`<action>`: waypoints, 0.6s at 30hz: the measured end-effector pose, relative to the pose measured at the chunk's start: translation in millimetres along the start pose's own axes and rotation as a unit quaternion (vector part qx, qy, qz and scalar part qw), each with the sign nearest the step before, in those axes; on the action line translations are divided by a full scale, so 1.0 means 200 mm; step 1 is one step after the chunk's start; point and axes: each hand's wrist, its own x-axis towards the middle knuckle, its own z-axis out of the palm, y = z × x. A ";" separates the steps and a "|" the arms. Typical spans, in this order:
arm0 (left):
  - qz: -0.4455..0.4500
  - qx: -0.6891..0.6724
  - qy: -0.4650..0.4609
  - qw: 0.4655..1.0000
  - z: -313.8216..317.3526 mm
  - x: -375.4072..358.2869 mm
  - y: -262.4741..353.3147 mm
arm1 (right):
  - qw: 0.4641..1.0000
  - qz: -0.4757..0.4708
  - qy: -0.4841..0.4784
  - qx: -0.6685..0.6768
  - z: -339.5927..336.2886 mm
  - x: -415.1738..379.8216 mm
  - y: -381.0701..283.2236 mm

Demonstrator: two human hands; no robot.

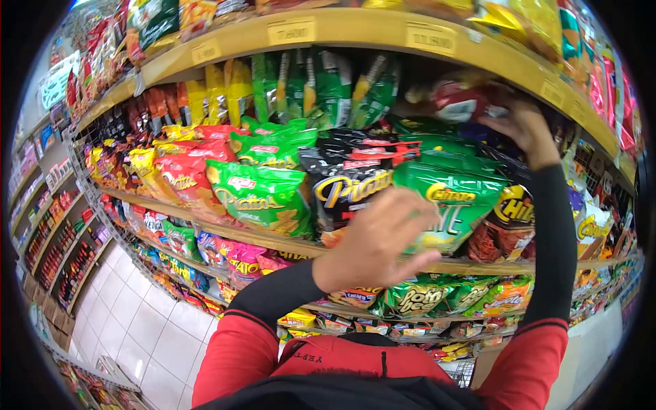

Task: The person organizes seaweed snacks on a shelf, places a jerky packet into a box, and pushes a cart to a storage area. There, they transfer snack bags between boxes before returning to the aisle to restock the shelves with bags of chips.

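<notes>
My right hand (525, 130) reaches to the back of the middle shelf, fingers closed on a dark red snack bag (465, 99) that is smeared by motion. That bag is raised over the front rows, close under the shelf above. In front of the shelf hovers my left hand (383, 239), its thumb apart from the fingers and nothing in its grasp. Behind it stand a black Piattos bag (345, 184) and a green Chitato Lite bag (454, 198). A dark Chitato bag (509, 219) leans beside the green one, below my right forearm.
Green Piattos bags (260, 198) and red ones (184, 181) fill the shelf to the left. The upper shelf's yellow edge (362, 27) carries price tags and overhangs the row. More bags, including a green Pom-Bee-like one (420, 297), line the lower shelf. White floor tiles (147, 324) show at left.
</notes>
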 end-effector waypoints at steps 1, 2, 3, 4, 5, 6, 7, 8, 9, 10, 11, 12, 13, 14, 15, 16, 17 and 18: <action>-0.015 -0.084 -0.037 0.996 0.02 -0.04 0.00 | 0.999 0.009 0.032 0.039 -0.01 -0.09 -0.02; 0.010 -0.123 -0.075 0.990 0.04 -0.06 0.01 | 0.995 0.019 0.064 0.078 -0.01 -0.18 -0.02; 0.034 -0.161 -0.111 0.980 0.07 -0.07 0.01 | 0.995 0.016 0.054 0.087 -0.03 -0.26 -0.03; 0.024 -0.151 -0.105 0.983 0.10 -0.08 0.01 | 0.994 0.013 0.043 0.096 -0.06 -0.33 -0.03; 0.021 -0.191 -0.137 0.972 0.12 -0.08 0.01 | 0.994 -0.002 0.019 0.111 -0.10 -0.40 -0.02; 0.020 -0.234 -0.169 0.957 0.13 -0.09 0.00 | 0.992 -0.016 -0.003 0.125 -0.14 -0.48 -0.01; 0.014 -0.231 -0.165 0.959 0.15 -0.11 -0.02 | 0.990 -0.053 0.003 0.134 -0.19 -0.58 0.00; -0.021 -0.324 -0.180 0.929 0.16 -0.12 -0.04 | 0.986 -0.090 0.012 0.141 -0.23 -0.69 0.02; -0.053 -0.414 -0.194 0.888 0.16 -0.13 -0.05 | 0.977 -0.135 0.100 0.129 -0.28 -0.81 0.07; -0.053 -0.416 -0.194 0.887 0.14 -0.15 -0.04 | 0.959 -0.178 0.190 0.115 -0.31 -0.94 0.12; -0.096 -0.533 -0.159 0.825 0.13 -0.18 -0.02 | 0.945 -0.181 0.262 0.078 -0.22 -1.06 0.16; -0.136 -0.643 -0.126 0.743 0.12 -0.20 0.00 | 0.922 -0.183 0.338 0.038 -0.11 -1.20 0.22; -0.134 -0.679 -0.121 0.711 0.11 -0.23 0.01 | 0.917 -0.181 0.353 0.030 -0.06 -1.32 0.38; -0.136 -0.704 -0.069 0.694 0.12 -0.27 0.03 | 0.917 -0.194 0.332 -0.102 -0.02 -1.45 0.59; -0.139 -0.680 -0.061 0.717 0.11 -0.33 0.03 | 0.901 -0.198 0.306 -0.234 0.03 -1.56 0.68; -0.278 -0.713 -0.106 0.635 0.05 -0.39 0.05 | 0.892 -0.189 0.328 -0.245 0.15 -1.64 0.65; -0.320 -0.721 -0.024 0.615 0.03 -0.39 0.09 | 0.927 -0.157 0.192 -0.282 0.31 -1.67 0.60; -0.429 -0.667 -0.079 0.604 -0.06 -0.38 0.08 | 0.943 -0.119 0.048 -0.308 0.41 -1.68 0.56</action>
